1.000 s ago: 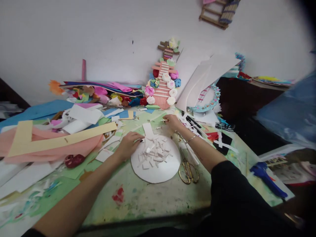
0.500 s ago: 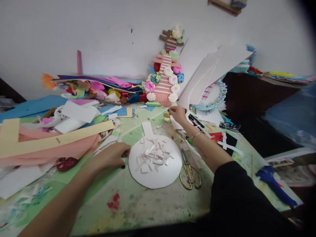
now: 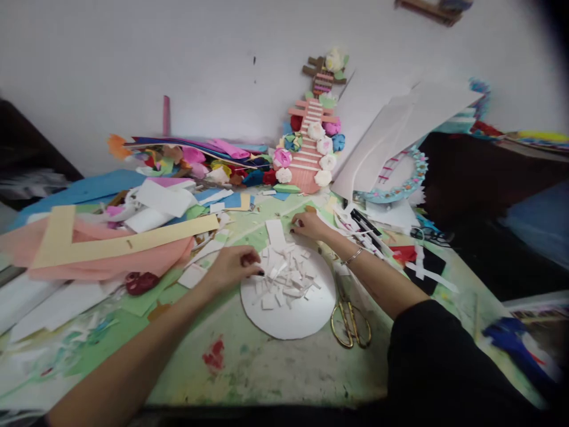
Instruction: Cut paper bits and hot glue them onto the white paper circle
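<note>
Rests left hand [image 3: 235, 265] loosely released beside small white paper scraps [image 3: 293, 276] on round white board [image 3: 291, 322], centre of frame; curls right hand [image 3: 310, 226] near upper rim, cannot tell whether grasping.

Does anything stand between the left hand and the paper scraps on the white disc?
Nothing visible does: the left hand reaches over the left edge of the white disc, beside the paper scraps. The right hand is toward the far side.

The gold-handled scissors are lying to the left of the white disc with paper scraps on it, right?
Not quite: the head view shows the gold-handled scissors lying to the right of the white disc. The paper scraps are indeed on it.
</note>
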The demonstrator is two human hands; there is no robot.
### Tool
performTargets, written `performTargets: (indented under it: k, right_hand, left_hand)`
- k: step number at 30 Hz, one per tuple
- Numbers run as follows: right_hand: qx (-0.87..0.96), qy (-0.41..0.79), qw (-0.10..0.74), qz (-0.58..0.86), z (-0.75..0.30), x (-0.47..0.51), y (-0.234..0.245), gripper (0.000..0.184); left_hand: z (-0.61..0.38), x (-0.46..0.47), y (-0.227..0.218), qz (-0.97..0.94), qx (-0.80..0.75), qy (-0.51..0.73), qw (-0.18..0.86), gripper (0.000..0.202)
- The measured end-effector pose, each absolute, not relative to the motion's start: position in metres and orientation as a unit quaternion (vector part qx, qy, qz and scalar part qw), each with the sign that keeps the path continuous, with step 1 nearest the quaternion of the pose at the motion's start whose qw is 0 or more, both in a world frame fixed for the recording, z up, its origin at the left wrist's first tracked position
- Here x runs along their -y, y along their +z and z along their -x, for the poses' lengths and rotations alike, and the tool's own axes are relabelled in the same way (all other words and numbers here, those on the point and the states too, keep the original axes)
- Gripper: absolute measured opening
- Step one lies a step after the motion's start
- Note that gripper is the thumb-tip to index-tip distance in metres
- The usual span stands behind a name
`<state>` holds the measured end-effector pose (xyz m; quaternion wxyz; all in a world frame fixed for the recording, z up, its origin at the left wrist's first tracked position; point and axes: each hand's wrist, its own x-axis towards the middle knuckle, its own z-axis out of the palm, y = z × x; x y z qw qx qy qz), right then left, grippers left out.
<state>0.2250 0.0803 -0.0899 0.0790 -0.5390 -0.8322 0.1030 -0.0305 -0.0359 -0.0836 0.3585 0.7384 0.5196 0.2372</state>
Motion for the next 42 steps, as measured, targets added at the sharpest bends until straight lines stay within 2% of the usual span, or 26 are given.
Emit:
performTargets:
  k: [4, 6, 12, 15, 19, 22, 25, 28, 32, 35, 39, 41, 42]
  right_hand:
    - [0.849, 0.087, 0.061, 0.518, -0.218, -0.078, -0.095, 0.019]
    - [0.853, 0.083, 0.053, 0.512, -0.217, -0.077, -0.094, 0.021]
    - [0.854, 0.091, 0.063, 0.509, -0.221, -0.058, -0.068, 0.022]
    - [0.864, 0.133, 0.069, 0.481, -0.222, -0.035, -0.054, 0.021]
    - [0.906, 0.175, 0.045, 0.384, -0.219, 0.000, -0.045, 0.016]
    - [0.911, 0.149, 0.074, 0.378, -0.218, 0.020, -0.037, 0.016]
    - [0.892, 0.118, 0.107, 0.423, -0.221, 0.035, -0.029, 0.010]
    - [0.874, 0.107, 0.150, 0.450, -0.224, 0.049, -0.030, 0.016]
    - [0.857, 0.213, 0.246, 0.401, -0.215, 0.070, -0.044, 0.032]
    - [0.855, 0.253, 0.279, 0.356, -0.200, 0.081, -0.061, 0.052]
    - [0.854, 0.107, 0.331, 0.386, -0.188, 0.083, -0.085, 0.041]
    - [0.857, 0.047, 0.340, 0.385, -0.189, 0.081, -0.096, 0.035]
    - [0.859, 0.028, 0.340, 0.383, -0.191, 0.080, -0.100, 0.033]
  left_hand:
    - [0.017, 0.045, -0.091, -0.703, -0.411, 0.241, 0.528, 0.042]
    - [0.020, 0.043, -0.090, -0.689, -0.392, 0.249, 0.557, 0.045]
    - [0.024, 0.036, -0.093, -0.632, -0.481, 0.339, 0.504, 0.031]
    - [0.017, 0.041, -0.098, -0.660, -0.458, 0.374, 0.464, 0.027]
    - [0.011, 0.047, -0.102, -0.766, -0.394, 0.368, 0.351, 0.005]
    - [0.011, 0.045, -0.105, -0.811, -0.361, 0.356, 0.293, 0.024]
    - [0.010, 0.043, -0.107, -0.835, -0.365, 0.350, 0.213, 0.027]
    - [0.007, 0.045, -0.106, -0.828, -0.392, 0.354, 0.188, 0.034]
    - [0.001, 0.053, -0.105, -0.786, -0.392, 0.396, 0.268, 0.018]
    - [-0.006, 0.059, -0.109, -0.728, -0.351, 0.436, 0.395, 0.012]
    - [-0.009, 0.059, -0.114, -0.629, -0.309, 0.444, 0.558, 0.021]
    - [-0.003, 0.054, -0.111, -0.626, -0.331, 0.442, 0.551, 0.021]
    - [0.003, 0.049, -0.107, -0.641, -0.358, 0.446, 0.512, 0.020]
